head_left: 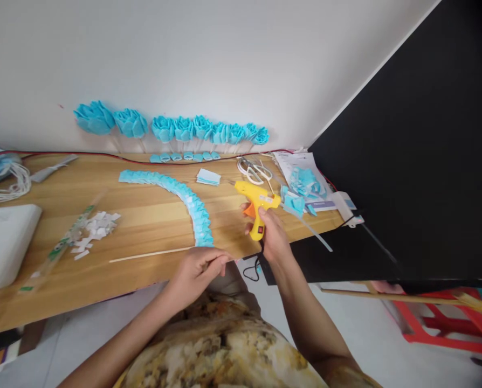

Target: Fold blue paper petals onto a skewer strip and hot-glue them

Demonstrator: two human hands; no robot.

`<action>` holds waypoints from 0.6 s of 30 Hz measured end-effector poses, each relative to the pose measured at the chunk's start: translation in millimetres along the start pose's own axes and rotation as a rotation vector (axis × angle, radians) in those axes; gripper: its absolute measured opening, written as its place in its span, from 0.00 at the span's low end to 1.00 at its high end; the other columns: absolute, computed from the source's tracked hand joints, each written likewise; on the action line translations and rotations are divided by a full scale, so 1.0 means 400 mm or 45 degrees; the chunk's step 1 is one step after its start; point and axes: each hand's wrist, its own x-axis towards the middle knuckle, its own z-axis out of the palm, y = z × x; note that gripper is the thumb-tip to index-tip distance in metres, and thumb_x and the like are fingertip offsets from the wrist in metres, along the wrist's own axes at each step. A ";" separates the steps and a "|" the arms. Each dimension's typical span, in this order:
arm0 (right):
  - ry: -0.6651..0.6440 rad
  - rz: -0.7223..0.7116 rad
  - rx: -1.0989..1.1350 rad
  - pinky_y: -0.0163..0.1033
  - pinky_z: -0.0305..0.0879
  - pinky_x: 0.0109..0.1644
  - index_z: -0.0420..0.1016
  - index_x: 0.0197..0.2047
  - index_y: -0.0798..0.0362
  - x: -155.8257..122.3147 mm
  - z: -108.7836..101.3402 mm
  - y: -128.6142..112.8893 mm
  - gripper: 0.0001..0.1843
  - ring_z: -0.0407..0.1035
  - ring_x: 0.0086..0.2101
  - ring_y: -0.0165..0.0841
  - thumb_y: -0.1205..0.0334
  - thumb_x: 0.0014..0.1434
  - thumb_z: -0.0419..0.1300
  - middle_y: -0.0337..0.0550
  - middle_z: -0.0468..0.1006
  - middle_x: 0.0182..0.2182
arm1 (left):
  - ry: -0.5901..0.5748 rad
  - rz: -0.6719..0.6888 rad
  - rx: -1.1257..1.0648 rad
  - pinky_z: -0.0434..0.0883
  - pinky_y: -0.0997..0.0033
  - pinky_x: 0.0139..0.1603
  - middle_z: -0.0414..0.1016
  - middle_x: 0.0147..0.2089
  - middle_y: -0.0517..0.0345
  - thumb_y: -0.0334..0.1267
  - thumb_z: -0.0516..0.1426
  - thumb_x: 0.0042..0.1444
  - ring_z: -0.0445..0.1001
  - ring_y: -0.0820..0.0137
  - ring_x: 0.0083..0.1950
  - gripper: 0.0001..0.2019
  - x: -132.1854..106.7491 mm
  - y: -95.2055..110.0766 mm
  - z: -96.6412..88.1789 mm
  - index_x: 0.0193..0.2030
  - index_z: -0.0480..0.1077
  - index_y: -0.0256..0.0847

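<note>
Several white scraps (pixel 101 224) lay left on the counter (pixel 147 218); rightward, I saw a thin stick (pixel 152 255) seemingly pinched in the left hand (pixel 202 272) at the near edge, the blue strip (pixel 197 211) just beyond, then open counter, then the glue gun (pixel 259 203) gripped by the right hand (pixel 272 230). I judged gluing in hand, the next move calling for careful aim.

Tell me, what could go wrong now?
The yellow plastic glue gun in the right hand points towards the flat blue-and-white stack; stray glue might mark it. The thin pale wooden stick in the left hand lies close to the curved row of folded blue pieces, and could disturb it.
</note>
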 end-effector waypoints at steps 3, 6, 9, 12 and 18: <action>0.251 0.082 -0.013 0.31 0.71 0.22 0.77 0.37 0.50 0.063 -0.047 0.006 0.15 0.69 0.27 0.28 0.49 0.52 0.69 0.38 0.79 0.31 | 0.066 0.039 0.035 0.67 0.75 0.34 0.76 0.25 0.58 0.43 0.52 0.69 0.73 0.72 0.28 0.18 -0.025 -0.009 -0.013 0.31 0.76 0.38; 0.396 0.202 -0.049 0.30 0.70 0.20 0.73 0.31 0.50 0.128 -0.074 0.017 0.11 0.65 0.23 0.26 0.54 0.52 0.69 0.34 0.72 0.23 | 0.070 0.019 0.010 0.69 0.74 0.34 0.77 0.25 0.58 0.44 0.53 0.68 0.73 0.72 0.28 0.17 -0.036 -0.014 -0.015 0.35 0.78 0.37; 0.355 0.219 -0.043 0.32 0.73 0.22 0.72 0.31 0.50 0.177 -0.057 0.024 0.08 0.65 0.22 0.27 0.59 0.53 0.67 0.32 0.70 0.21 | 0.047 0.017 -0.002 0.70 0.74 0.34 0.78 0.27 0.57 0.42 0.54 0.67 0.74 0.72 0.28 0.14 -0.038 -0.020 -0.010 0.40 0.79 0.37; 0.253 0.256 -0.027 0.35 0.77 0.29 0.73 0.32 0.50 0.210 -0.019 0.026 0.04 0.70 0.25 0.28 0.63 0.54 0.65 0.35 0.74 0.24 | 0.094 0.033 0.017 0.71 0.74 0.35 0.79 0.28 0.57 0.38 0.55 0.66 0.75 0.72 0.29 0.12 -0.043 -0.031 -0.007 0.43 0.79 0.37; 0.017 -0.023 -0.433 0.43 0.75 0.54 0.80 0.40 0.50 0.206 -0.051 0.040 0.09 0.76 0.51 0.38 0.57 0.57 0.64 0.44 0.83 0.45 | 0.156 0.218 0.259 0.73 0.74 0.39 0.82 0.34 0.54 0.34 0.57 0.67 0.78 0.71 0.33 0.10 -0.066 -0.069 -0.025 0.45 0.80 0.37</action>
